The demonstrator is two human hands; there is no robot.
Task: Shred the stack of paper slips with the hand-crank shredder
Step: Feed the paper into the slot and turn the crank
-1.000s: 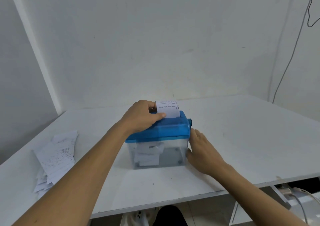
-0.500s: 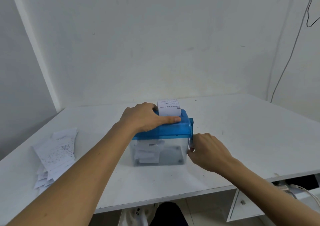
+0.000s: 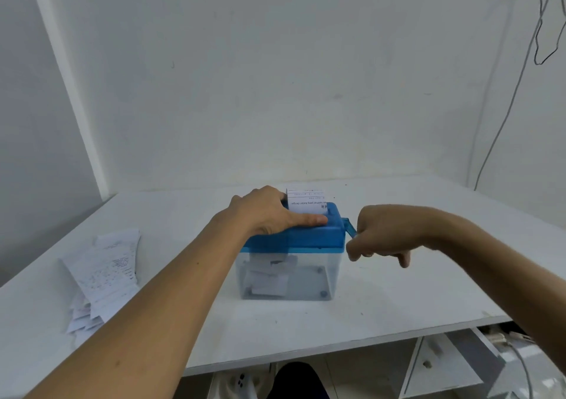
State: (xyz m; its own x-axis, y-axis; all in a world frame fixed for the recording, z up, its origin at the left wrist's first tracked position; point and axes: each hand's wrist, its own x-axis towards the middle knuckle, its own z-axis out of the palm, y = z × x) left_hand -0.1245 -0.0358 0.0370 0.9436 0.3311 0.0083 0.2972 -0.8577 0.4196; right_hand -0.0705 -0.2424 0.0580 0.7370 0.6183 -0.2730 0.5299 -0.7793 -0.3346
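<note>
Blue shredder lid (image 3: 309, 236) under flat left hand (image 3: 263, 213), right hand (image 3: 387, 233) fingers curled round crank (image 3: 349, 228)

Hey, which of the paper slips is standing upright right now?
The slip in the top slot of the blue shredder, beside the left hand. The other slips lie flat in a pile at the left of the table.

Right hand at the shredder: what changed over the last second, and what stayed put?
The right hand rose from low beside the clear plastic bin, took hold of the blue crank handle and swung it upward. The left hand still presses on the blue shredder lid beside the printed white paper slip standing in the slot. The loose stack of paper slips has not moved.
</note>
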